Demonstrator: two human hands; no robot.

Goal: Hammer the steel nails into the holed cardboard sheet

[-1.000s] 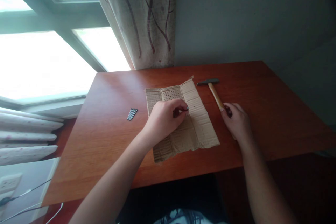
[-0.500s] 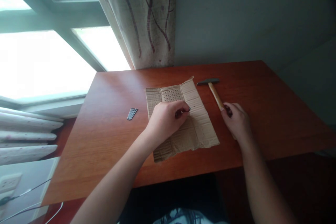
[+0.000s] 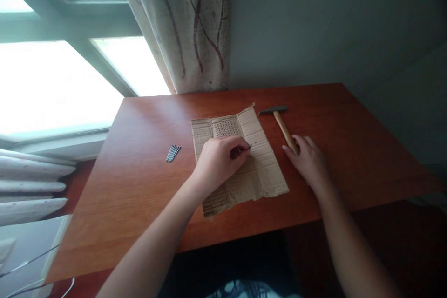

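Note:
My left hand [image 3: 220, 156] is closed in a pinch over the cardboard [image 3: 263, 174]. A small metal tip shows at its fingertips, most likely a nail [image 3: 250, 146]; the rest is hidden. A patch of small dark holes [image 3: 226, 127] marks the far part of the creased brown sheet. To the right lies a hammer [image 3: 283, 129] with a wooden handle and dark metal head. My right hand [image 3: 310, 159] is over the lower handle, thumb spread off to its left and fingers on its right, loosely apart. The handle's end is hidden beneath the palm.
Several nails [image 3: 173, 153] lie bunched on the reddish wooden table [image 3: 139, 195], left of the cardboard. Behind the table are a patterned curtain [image 3: 195, 32], a wall and a bright window. Cables [image 3: 31, 260] run near the lower left table corner.
My right hand has loosened around the hammer handle, its thumb moving out to the left. My left hand keeps its pinch over the cardboard. The whole view has shifted slightly.

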